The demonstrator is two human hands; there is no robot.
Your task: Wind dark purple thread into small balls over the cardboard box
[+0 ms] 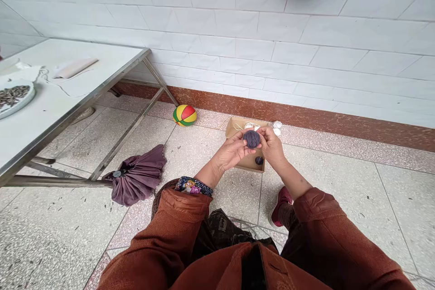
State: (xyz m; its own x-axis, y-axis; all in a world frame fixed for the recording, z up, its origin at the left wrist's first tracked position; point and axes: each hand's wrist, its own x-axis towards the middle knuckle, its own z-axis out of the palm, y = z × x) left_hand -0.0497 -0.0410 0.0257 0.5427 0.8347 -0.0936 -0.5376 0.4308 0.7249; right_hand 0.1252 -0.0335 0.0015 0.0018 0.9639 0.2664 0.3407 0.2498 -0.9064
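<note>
A small ball of dark grey-purple yarn [252,138] is held between both hands above a shallow cardboard box [234,128] on the floor. My left hand [233,150] grips the ball from the left and below. My right hand [272,144] pinches it from the right. A second, smaller dark ball [259,160] lies inside the box near its front edge. Pale yarn balls [250,125] sit at the box's far end, and white ones [277,125] lie just outside it by the wall.
A metal-framed white table [68,99] stands at left with a plate of seeds [13,96] and cloth on it. A folded purple umbrella [137,175] lies by its leg. A multicoloured ball [185,115] rests by the tiled wall. Seed husks litter the floor.
</note>
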